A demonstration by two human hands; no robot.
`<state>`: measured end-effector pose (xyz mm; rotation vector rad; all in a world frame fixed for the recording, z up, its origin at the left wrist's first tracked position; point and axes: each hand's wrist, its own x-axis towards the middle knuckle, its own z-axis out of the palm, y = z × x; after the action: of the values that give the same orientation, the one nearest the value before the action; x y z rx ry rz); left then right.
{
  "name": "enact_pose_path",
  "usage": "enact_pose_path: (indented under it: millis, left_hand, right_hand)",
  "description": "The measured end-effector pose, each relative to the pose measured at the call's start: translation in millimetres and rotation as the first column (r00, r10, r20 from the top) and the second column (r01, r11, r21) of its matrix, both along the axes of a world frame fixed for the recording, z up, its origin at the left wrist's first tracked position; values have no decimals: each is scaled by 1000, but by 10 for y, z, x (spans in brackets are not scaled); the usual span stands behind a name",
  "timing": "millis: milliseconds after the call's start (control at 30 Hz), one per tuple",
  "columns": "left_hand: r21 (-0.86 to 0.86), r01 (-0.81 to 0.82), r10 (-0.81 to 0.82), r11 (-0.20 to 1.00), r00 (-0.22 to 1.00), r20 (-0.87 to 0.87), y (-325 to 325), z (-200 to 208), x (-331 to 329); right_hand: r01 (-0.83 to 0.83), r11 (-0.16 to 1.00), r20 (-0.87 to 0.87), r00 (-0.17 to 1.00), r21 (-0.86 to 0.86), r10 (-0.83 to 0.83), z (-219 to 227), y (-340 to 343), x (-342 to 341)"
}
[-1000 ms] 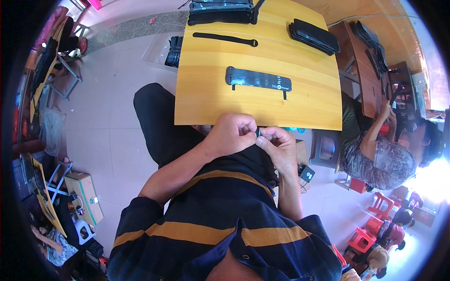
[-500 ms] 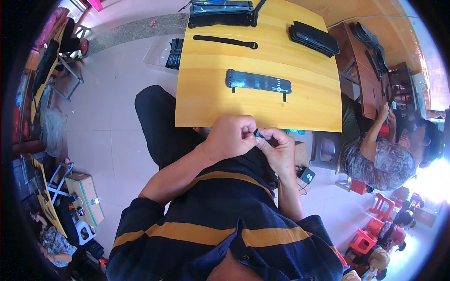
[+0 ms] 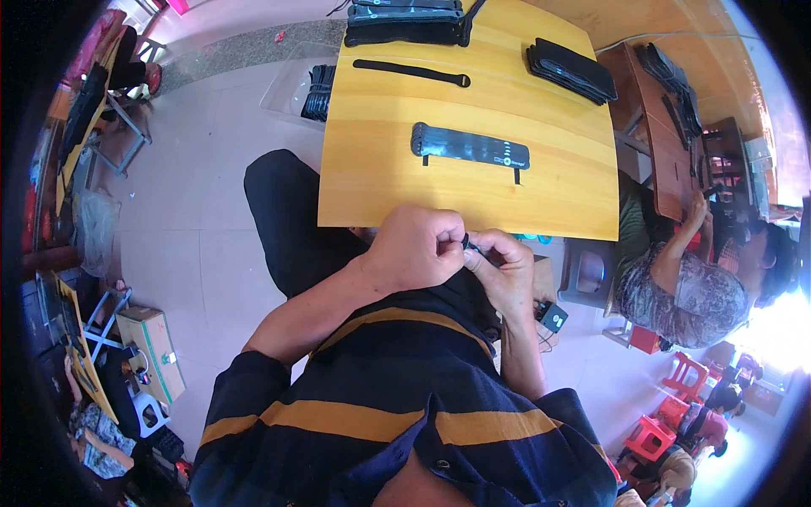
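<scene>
Just off the near edge of the yellow wooden table [image 3: 473, 207], my two hands meet over my lap. Fingers curled, my left hand [image 3: 418, 245] pinches one side of a small black strap [image 3: 467, 242]. My right hand [image 3: 505, 266] grips its other side between thumb and index finger. Most of this strap is hidden by my fingers. On the table beyond lies a flat, shiny black packet [image 3: 469, 146] with pale print, two short black tabs sticking out below it. Farther back rests a single long black strap [image 3: 411, 73] with a loop at its right end.
Bundles of black straps [image 3: 404, 30] sit at the table's far left, and a black stack [image 3: 572, 71] at its far right. A clear bin [image 3: 283, 93] holding black straps stands left of the table. Another person [image 3: 688, 279] works at a brown table [image 3: 655, 127] on the right.
The view has shifted slightly, so the table appears a little farther right. My hands keep nearly the same pinching pose around the small strap.
</scene>
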<state>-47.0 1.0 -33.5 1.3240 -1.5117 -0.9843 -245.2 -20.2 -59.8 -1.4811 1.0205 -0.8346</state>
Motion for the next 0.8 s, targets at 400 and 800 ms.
enact_pose_path:
  millis: [400, 800]
  left_hand:
    - [-253, -15, 35, 967, 997, 75, -57, -43, -94]
    - [-208, -61, 69, 976, 997, 33, -13, -184, -210]
  right_hand:
    - [-56, 981, -36, 998, -186, 50, 14, -22, -18]
    - [-80, 987, -177, 983, -139, 55, 257, -50, 50]
